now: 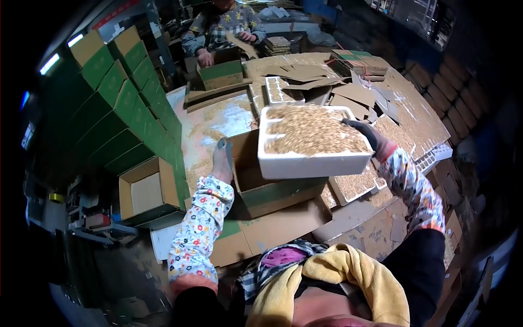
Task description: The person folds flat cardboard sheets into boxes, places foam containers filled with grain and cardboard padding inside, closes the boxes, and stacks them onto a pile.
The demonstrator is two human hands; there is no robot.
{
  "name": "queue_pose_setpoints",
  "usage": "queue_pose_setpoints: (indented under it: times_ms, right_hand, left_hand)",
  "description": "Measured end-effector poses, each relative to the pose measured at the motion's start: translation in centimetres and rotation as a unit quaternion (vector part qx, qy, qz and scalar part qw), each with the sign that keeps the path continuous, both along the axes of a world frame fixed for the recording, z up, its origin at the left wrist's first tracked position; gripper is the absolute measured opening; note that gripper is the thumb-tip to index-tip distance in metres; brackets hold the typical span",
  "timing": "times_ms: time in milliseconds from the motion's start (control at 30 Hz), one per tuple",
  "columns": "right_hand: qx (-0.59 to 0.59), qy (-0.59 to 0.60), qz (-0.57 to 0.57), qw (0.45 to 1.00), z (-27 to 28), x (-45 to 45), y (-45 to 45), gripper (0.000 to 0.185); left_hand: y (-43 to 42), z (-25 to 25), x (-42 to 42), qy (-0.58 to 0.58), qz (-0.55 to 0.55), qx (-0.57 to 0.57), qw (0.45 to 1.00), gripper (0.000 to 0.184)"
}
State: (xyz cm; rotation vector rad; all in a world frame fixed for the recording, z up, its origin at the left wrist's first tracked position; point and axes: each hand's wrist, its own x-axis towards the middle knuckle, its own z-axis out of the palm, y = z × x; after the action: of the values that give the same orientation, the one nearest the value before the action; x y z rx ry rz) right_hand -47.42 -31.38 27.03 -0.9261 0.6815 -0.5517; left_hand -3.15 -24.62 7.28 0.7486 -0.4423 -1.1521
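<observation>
The right hand (364,133) gripped a filled white foam tray (316,165) above the open box (283,197), whose edge the left hand (222,159) held.

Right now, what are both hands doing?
Left hand: at the open green box's edge; can't tell if it's gripping.
Right hand: closed on the white tray.

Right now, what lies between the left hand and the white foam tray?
The head view shows part of the open green carton between the left hand and white foam tray.
</observation>
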Motion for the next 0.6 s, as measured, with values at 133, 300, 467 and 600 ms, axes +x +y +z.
queue_pose_setpoints:
  times_ms: [133,300,467,600]
  right_hand:
    - [-0.157,0.039,0.143,0.976,-1.3,9.0,-2.3,0.034]
    - [-0.234,0.235,-0.035,0.943,-11.0,12.3,1.6,0.039]
    - [-0.647,0.140,-0.224,0.715,-6.3,7.0,2.5,0.039]
    - [-0.651,0.373,-0.265,0.606,-14.2,-1.7,-12.5,0.053]
  left_hand:
    - [6.7,12.8,-5.6,-0.004,-0.202,-0.034,0.979,0.037]
    - [4.5,7.4,-1.1,-0.219,-0.112,0.103,0.964,0.029]
    - [4.9,9.5,-3.7,-0.597,0.008,0.238,0.766,0.033]
    - [4.9,9.4,-3.7,-0.650,0.039,0.241,0.720,0.033]
